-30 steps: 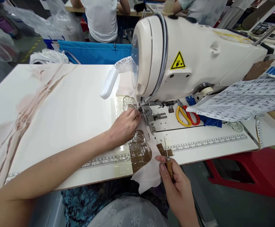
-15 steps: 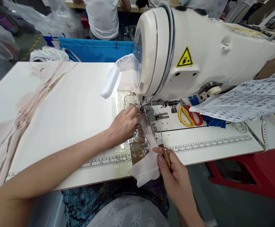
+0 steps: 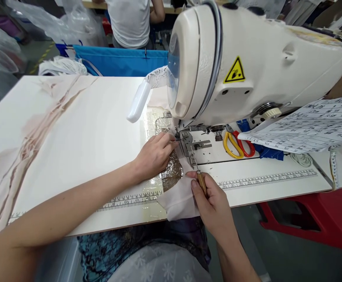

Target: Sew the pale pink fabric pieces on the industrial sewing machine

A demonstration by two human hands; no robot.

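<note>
A strip of pale pink fabric (image 3: pixel 179 199) runs from the table's front edge up to the presser foot of a white sewing machine (image 3: pixel 256 58). My left hand (image 3: pixel 155 156) rests left of the foot, its fingers bent together on the fabric; the fingertips are partly hidden. In my right hand (image 3: pixel 213 201) is an awl with a wooden handle (image 3: pixel 201 183), its metal point directed up toward the needle area. The right index finger and thumb also touch the fabric's edge. White lace (image 3: pixel 158 76) hangs behind the machine head, beside a white plastic piece (image 3: pixel 138 102).
Yellow-and-red scissors (image 3: pixel 233 145) lie under the machine arm. Written sheets (image 3: pixel 306 123) hang at the right. Crumpled pink fabric (image 3: pixel 26 150) covers the table's left side. A red stool (image 3: pixel 332 219) stands below right. A person in a white shirt (image 3: pixel 129 23) sits beyond the blue cloth (image 3: pixel 123 60).
My right hand has moved up and slightly left with the awl, bringing its point nearer the presser foot. The fabric's near end has shifted up too. My left hand stays almost in place.
</note>
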